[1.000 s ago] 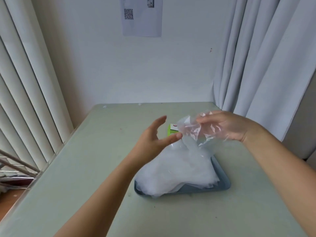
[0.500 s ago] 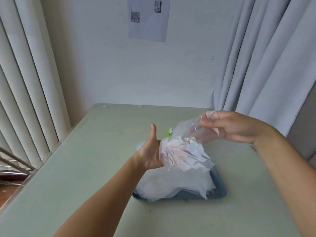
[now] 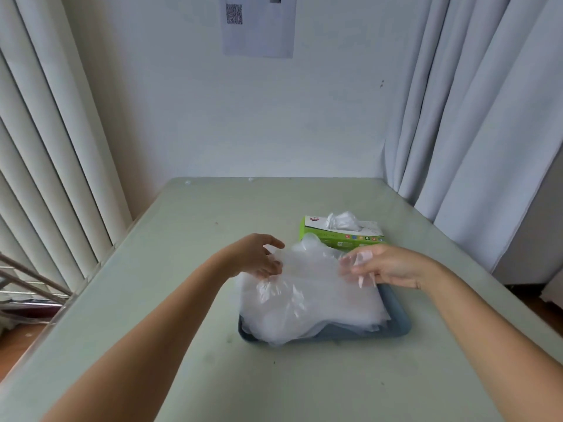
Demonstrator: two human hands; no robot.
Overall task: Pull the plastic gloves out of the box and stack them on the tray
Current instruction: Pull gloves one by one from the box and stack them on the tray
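Clear, crinkled gloves (image 3: 307, 295) heaped on blue tray (image 3: 397, 327), overhanging its left rim; green box (image 3: 332, 237) just beyond. Left hand (image 3: 259, 257) loosely spread, touching heap. Right hand (image 3: 388, 266): fingers veiled by film, grip indeterminable.

Of the person, only two arms are seen, and both are bare from the frame edge to the fingertips. The left forearm (image 3: 158, 327) is shown from the lower left of the frame up to the left hand (image 3: 256, 257), just left of centre. The right forearm (image 3: 487, 324) is shown from the lower right up to the right hand (image 3: 393, 266), right of centre. Nails are too small to be made out.
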